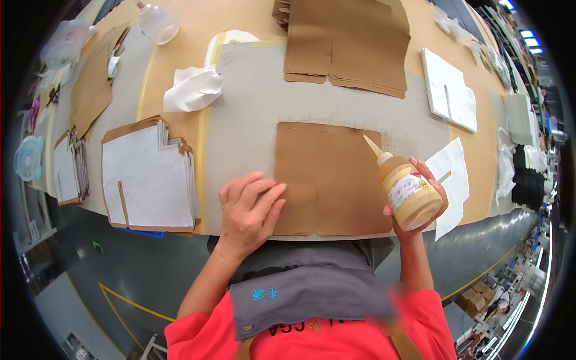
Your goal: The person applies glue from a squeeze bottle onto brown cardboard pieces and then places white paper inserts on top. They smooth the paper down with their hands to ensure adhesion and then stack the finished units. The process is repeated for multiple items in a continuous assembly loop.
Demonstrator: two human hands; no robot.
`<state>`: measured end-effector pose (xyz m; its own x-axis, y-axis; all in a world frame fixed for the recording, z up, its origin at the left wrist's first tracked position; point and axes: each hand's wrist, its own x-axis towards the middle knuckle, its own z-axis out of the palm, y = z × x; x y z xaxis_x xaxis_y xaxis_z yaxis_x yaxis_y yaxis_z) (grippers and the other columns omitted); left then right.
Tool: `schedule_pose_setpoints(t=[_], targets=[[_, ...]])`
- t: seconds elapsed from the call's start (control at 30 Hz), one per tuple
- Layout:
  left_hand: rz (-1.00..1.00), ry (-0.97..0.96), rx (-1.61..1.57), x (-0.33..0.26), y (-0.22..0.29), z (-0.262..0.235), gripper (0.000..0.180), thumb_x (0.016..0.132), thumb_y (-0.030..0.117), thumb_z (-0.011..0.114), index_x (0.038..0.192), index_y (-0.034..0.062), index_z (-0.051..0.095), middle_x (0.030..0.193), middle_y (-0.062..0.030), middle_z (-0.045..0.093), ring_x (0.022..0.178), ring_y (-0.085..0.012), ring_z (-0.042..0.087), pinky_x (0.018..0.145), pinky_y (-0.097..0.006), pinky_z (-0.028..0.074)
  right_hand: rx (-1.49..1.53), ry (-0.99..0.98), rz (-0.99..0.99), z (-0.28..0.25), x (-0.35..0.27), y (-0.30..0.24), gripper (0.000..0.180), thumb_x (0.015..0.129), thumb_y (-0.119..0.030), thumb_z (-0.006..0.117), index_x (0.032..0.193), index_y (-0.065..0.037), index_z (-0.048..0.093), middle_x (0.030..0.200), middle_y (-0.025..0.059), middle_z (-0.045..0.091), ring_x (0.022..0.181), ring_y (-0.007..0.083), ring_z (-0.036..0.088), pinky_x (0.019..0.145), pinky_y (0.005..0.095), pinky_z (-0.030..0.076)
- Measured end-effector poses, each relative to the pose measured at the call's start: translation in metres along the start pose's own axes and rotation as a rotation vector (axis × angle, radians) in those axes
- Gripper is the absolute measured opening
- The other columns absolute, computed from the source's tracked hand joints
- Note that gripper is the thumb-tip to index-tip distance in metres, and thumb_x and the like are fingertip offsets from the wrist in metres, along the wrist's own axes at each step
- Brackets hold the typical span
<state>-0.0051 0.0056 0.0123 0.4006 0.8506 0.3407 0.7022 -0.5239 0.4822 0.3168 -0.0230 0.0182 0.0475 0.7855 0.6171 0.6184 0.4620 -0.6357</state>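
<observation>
A brown sheet (330,180) with a slit at its lower middle lies flat at the table's near edge. My left hand (249,207) is open beside its left edge, fingers slightly bent and fingertips close to or on that edge. Tilted over the sheet's right side is a squeeze bottle (411,191) of yellowish liquid, with a long pointed nozzle and a white label. My right hand (438,195) is closed around this bottle. The nozzle points up and left, its tip over the sheet's upper right corner. A white cut piece (453,171) lies just right of the bottle, partly hidden by the hand.
Brown panels (366,48) are stacked at the far side. White-faced pieces (144,174) are piled at the left, and a white stack (450,90) lies at the far right. A crumpled white sheet (193,89) and a clear bottle (159,25) stand farther left.
</observation>
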Motion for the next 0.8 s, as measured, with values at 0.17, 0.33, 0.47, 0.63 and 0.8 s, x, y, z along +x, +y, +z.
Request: schedule_pose_setpoints(t=[0.17,0.33,0.47,0.63,0.8], targets=[[0.008,0.008,0.015,0.001,0.001,0.000,0.024,0.083,0.015,0.076,0.107,0.0132,0.075,0.108,-0.0003,0.065,0.114,-0.0242,0.057,0.099,-0.039,0.037,0.001,0.088,0.068,-0.013,-0.006,0.006,0.102,0.067,-0.049,0.091,0.138,-0.014,0.027,0.140,0.0262,0.048,0.123,0.0400,0.058,0.103,0.0506,0.051],[0.012,0.003,0.029,0.001,0.002,0.000,0.025,0.082,0.013,0.076,0.107,0.0131,0.074,0.108,-0.0006,0.066,0.113,-0.0243,0.058,0.099,-0.038,0.037,0.115,0.253,0.237,-0.011,-0.006,0.002,0.102,0.072,-0.049,0.088,0.141,-0.009,0.024,0.142,0.0278,0.046,0.128,0.0400,0.053,0.106,0.0536,0.047],[0.014,0.003,0.039,0.000,0.001,0.001,0.025,0.084,0.016,0.075,0.109,0.0147,0.074,0.108,0.0014,0.065,0.113,-0.0226,0.057,0.098,-0.038,0.036,0.153,0.299,0.360,-0.013,-0.003,-0.005,0.102,0.074,-0.050,0.087,0.142,-0.008,0.024,0.142,0.0270,0.046,0.133,0.0387,0.048,0.108,0.0526,0.046],[0.021,0.018,0.046,0.000,0.002,0.002,0.025,0.084,0.015,0.075,0.108,0.0140,0.074,0.108,0.0015,0.065,0.113,-0.0228,0.057,0.098,-0.038,0.036,0.127,0.281,0.364,-0.021,-0.009,-0.007,0.098,0.079,-0.052,0.083,0.145,-0.007,0.026,0.146,0.0251,0.046,0.138,0.0364,0.044,0.112,0.0513,0.041],[0.025,0.017,0.057,0.000,0.003,0.001,0.024,0.083,0.015,0.075,0.108,0.0133,0.074,0.107,0.0006,0.066,0.114,-0.0234,0.058,0.099,-0.038,0.036,0.139,0.299,0.389,-0.030,-0.020,-0.013,0.104,0.070,-0.053,0.088,0.140,-0.008,0.026,0.140,0.0253,0.049,0.131,0.0374,0.051,0.109,0.0514,0.045]])
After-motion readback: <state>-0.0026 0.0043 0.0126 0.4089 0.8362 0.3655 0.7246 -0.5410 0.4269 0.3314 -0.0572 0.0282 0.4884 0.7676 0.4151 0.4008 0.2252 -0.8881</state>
